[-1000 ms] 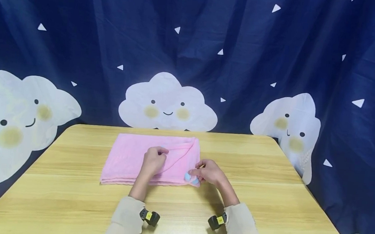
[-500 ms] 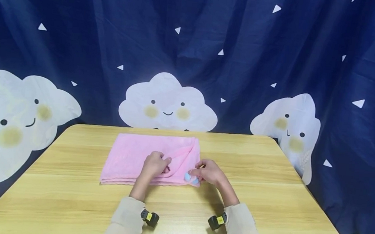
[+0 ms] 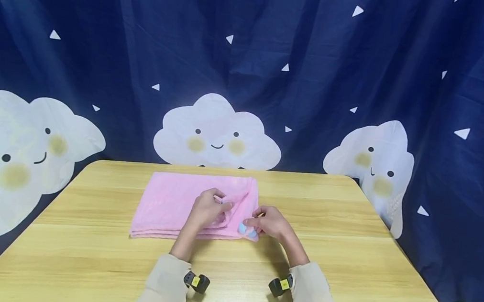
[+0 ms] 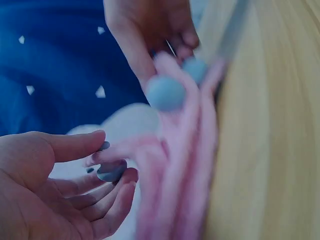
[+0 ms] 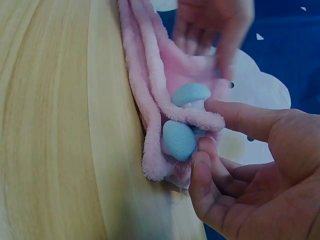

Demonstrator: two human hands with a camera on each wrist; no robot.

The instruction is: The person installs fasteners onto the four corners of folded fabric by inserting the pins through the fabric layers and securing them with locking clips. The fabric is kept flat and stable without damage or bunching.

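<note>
A folded pink fleece blanket [image 3: 169, 197] lies on the table. My right hand [image 3: 271, 222] is at its near right corner. In the right wrist view, the thumb and fingers pinch light-blue mushroom-shaped fasteners [image 5: 179, 141] with the blanket's layered edge between their caps. My left hand [image 3: 207, 210] is over the blanket's right part, holding up a turned-back flap. In the left wrist view, its thumb and fingers pinch another blue-grey mushroom-shaped fastener [image 4: 112, 171] at the pink flap's edge. Whether that fastener is fixed to the cloth is too blurred to tell.
The pale wooden table [image 3: 335, 269] extends on all sides of the blanket. A dark blue curtain [image 3: 317, 81] with white smiling clouds hangs behind it. Both wrists wear black straps with small cameras [image 3: 201, 284].
My left hand first came nearer along the blanket, then moved away and to the right, lifting the flap's edge. My right hand has stayed at the corner.
</note>
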